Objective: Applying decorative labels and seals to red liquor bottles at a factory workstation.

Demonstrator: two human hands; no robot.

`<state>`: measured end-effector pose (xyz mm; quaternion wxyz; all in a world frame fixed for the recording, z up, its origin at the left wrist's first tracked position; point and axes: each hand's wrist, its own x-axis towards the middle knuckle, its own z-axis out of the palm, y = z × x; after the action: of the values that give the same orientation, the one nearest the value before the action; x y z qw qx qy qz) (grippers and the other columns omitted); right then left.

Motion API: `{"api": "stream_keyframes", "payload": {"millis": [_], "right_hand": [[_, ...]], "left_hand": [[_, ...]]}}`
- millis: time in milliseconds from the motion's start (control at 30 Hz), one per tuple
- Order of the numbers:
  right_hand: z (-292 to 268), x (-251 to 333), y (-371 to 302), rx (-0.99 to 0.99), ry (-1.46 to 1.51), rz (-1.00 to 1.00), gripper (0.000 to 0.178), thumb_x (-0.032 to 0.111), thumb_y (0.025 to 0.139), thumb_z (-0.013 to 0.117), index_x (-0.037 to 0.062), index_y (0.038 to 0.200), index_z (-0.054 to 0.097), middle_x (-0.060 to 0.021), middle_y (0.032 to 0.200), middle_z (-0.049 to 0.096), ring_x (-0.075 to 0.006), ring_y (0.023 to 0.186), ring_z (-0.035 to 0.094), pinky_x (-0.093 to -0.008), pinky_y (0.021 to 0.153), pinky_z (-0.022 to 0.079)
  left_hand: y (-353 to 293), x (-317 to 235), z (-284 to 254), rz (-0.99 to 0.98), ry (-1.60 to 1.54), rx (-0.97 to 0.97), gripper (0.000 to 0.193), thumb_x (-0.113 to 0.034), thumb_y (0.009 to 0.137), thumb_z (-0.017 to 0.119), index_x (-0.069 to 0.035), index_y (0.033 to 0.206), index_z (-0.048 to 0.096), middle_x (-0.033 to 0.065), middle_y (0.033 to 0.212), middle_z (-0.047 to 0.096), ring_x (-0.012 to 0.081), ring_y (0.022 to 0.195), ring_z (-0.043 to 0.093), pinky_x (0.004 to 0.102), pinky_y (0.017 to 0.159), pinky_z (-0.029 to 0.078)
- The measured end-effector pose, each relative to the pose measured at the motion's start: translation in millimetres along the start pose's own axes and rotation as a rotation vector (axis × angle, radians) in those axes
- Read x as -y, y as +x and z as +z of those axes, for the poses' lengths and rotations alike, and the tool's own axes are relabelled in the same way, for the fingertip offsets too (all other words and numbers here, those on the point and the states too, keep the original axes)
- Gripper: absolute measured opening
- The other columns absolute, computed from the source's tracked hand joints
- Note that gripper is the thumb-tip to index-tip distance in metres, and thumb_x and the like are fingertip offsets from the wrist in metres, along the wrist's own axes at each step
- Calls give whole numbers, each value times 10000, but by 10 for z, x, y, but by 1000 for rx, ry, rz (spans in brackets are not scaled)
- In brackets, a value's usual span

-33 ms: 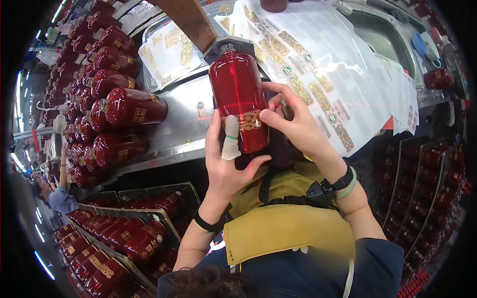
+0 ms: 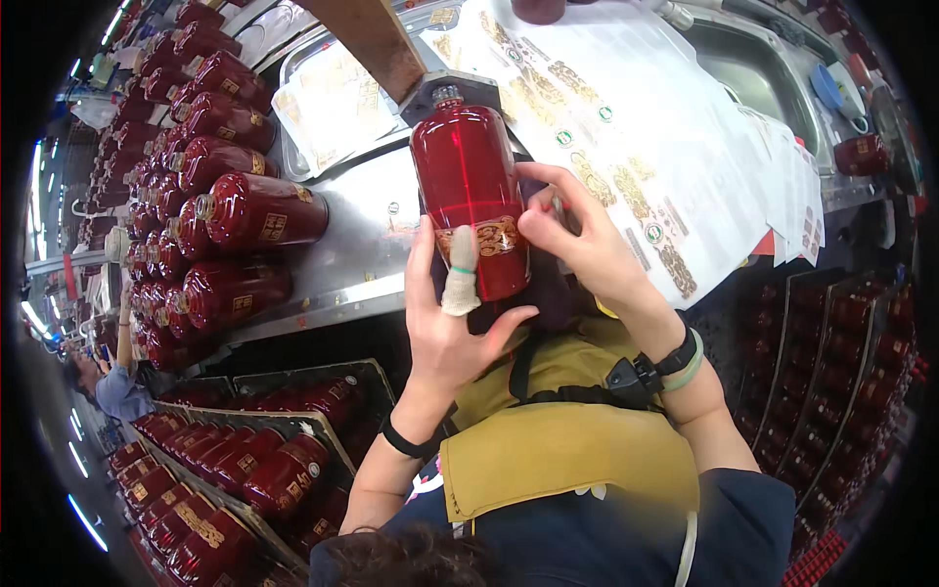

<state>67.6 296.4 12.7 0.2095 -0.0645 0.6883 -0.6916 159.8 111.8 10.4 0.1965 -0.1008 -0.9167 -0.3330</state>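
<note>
A glossy dark red glass bottle [image 2: 460, 166] lies in front of me. Its clear threaded neck sits against a dark angular block [image 2: 450, 90]. A gold ornamental decal [image 2: 499, 236] runs across the lower body, crossed by thin red light lines. My left hand [image 2: 445, 313] is at the bottle's left side, its thumb held out. One finger wears a cloth cover [image 2: 462, 274] with a green band and presses on the decal. At the right edge, my right hand [image 2: 587, 235] is bent, thumb tip near the decal. Between its fingers shows a thin dark object, mostly hidden.
White decal sheets [image 2: 685, 127] cover the right bench, near a metal sink [image 2: 748, 59]. Smaller sheets lie in a tray [image 2: 286, 147]. Red bottles [image 2: 264, 210] crowd the left, with more in crates [image 2: 293, 416] below. A wooden beam [image 2: 367, 39] rises above. Another person [image 2: 122, 391] is far left.
My right thumb has shifted slightly up and right, uncovering more of the decal. The covered left finger has slid a little to the right. The bottle stays in place.
</note>
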Motion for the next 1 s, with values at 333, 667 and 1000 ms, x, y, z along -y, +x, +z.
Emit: {"api": "stream_keyframes", "payload": {"millis": [333,667,1000], "right_hand": [[-36,119,-30,-334,-3,-321,248,34,1001,613,0,1242,570,-71,1080,636,-104,973,593,-274,866,502],[-102,-13,-58,-406,-296,-200,173,51,983,642,-7,1143,607,-109,864,683,-175,747,654,-310,709,519],[-137,-241,5,-351,-202,-139,186,73,1012,617,2,1183,601,-90,966,689,-134,865,638,-285,779,514]], "left_hand": [[181,-303,7,-62,257,98,920,-228,685,945,-129,1499,529,319,1519,321,505,1370,404,535,1142,368],[131,269,72,-127,-168,-75,1021,-62,681,917,66,1539,378,193,1339,645,328,1203,644,405,1051,481],[131,194,-11,-233,-279,9,934,-81,706,889,102,1495,424,262,1496,519,349,1399,513,425,1186,357]]}}
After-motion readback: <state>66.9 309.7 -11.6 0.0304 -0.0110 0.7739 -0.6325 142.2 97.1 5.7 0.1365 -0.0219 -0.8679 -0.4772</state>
